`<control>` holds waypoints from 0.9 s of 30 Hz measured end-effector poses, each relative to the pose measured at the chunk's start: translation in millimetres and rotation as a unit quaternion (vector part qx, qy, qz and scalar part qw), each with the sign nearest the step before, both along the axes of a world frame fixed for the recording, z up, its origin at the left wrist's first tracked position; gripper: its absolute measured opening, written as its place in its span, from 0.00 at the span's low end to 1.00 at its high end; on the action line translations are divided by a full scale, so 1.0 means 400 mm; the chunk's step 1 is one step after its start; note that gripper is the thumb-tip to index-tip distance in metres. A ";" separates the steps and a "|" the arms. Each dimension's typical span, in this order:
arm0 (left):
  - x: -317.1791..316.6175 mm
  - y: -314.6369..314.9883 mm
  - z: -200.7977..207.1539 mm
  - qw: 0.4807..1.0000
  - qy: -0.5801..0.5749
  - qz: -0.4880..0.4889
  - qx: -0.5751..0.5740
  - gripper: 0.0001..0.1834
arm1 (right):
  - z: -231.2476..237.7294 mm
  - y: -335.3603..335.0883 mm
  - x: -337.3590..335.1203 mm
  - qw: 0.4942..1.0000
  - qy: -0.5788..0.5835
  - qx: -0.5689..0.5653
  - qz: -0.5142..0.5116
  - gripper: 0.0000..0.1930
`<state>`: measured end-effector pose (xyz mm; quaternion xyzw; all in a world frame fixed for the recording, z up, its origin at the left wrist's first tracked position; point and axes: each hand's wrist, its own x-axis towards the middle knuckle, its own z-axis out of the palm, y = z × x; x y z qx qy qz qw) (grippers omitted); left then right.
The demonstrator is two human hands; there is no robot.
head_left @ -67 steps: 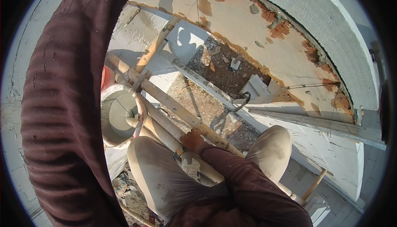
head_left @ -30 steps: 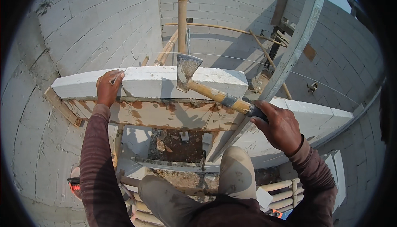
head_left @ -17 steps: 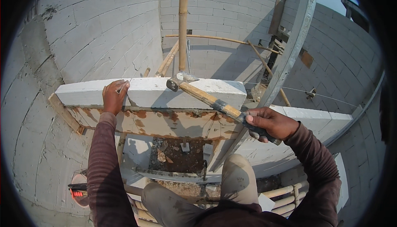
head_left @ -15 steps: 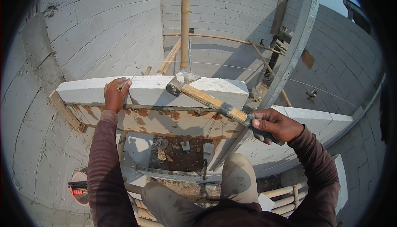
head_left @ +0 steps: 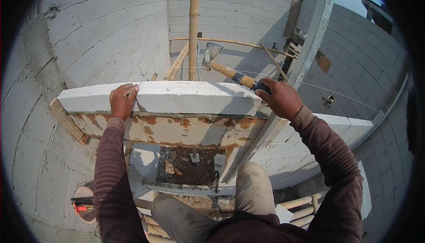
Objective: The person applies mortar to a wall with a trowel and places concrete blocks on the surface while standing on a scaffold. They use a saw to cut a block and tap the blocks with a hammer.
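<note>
One hatchet with a grey metal head, pale wooden handle and dark wrapping (head_left: pixel 232 73): raised in the air, its head seen against the far wall, apart from the blockwork below.

One right hand (head_left: pixel 283 99), mine: fingers closed around the dark lower end of the handle.

One left hand (head_left: pixel 123 101), mine: fingers bent and bunched at the top edge of the row, near a joint; whether I pinch anything between them, I cannot tell.

Two white rectangular masonry blocks, end to end: a left block (head_left: pixel 90 97) and a longer right block (head_left: pixel 195 100), the latter bearing a dark shadow at its right end.

One beige panel with rust-brown stains (head_left: pixel 177 130), directly beneath the blocks.

One tall silvery metal post (head_left: pixel 315 39), leaning, right of the longer block.

One thin white string (head_left: pixel 341 93), running beyond the blocks to the right.

One upright bamboo pole (head_left: pixel 193 30), behind the row.

One grey block wall (head_left: pixel 102 34), rising at left.
</note>
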<state>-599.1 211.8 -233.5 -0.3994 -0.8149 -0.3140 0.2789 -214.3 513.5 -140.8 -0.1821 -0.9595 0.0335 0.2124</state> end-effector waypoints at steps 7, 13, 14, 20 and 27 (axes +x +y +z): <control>-0.035 0.006 -0.021 1.000 0.017 0.002 -0.002 0.18 | -0.028 0.005 -0.027 0.995 0.066 0.071 -0.021 0.24; -0.025 -0.003 -0.014 1.000 0.026 0.002 0.002 0.18 | -0.047 0.010 0.000 0.995 -0.040 0.093 -0.019 0.25; -0.044 -0.001 -0.035 0.999 0.038 0.018 0.001 0.18 | -0.041 0.011 -0.001 0.995 -0.034 0.093 -0.013 0.25; 0.002 0.008 -0.004 1.000 0.004 0.004 0.021 0.18 | -0.062 -0.001 0.045 0.993 0.067 0.085 -0.055 0.24; -0.006 0.016 -0.033 0.999 0.033 0.037 0.020 0.18 | -0.017 -0.016 0.044 0.995 -0.035 0.063 -0.062 0.25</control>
